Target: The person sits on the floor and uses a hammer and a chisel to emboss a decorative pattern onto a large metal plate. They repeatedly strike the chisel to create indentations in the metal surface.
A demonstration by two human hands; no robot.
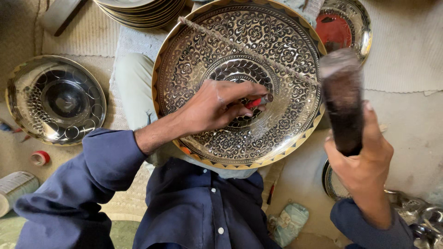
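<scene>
Your left hand [217,107] rests on the large engraved metal plate [194,60], its grip clenched around a thin red-handled chisel [259,101] whose tip meets the plate's surface just at 3 o'clock of the central medallion. The plate sits tilted across your lap, filling the middle of the view, covered in dense floral scrollwork with a yellow-and-dark patterned rim. A rough cord [244,46] runs diagonally across its face from 11 o'clock toward 3 o'clock. Your right hand [362,159] is raised at 4 o'clock of the plate, its grip closed around the lower end of a dark wooden mallet [341,101], which stands upright and blurred, its top near the plate's rim at 3 o'clock. Both your arms are in dark blue shirt sleeves. At 9 o'clock, well apart from the big plate, a shallower plate with circle patterns [55,99] lies on the floor mat. At 12 o'clock, a stack of plates [143,11] reaches out of view, and at 1 o'clock sits a plate with a red centre [344,27], partly hidden behind the mallet. A small roll of red tape [40,157] lies near 8 o'clock, just above a pale can [16,186] on its side.
</scene>
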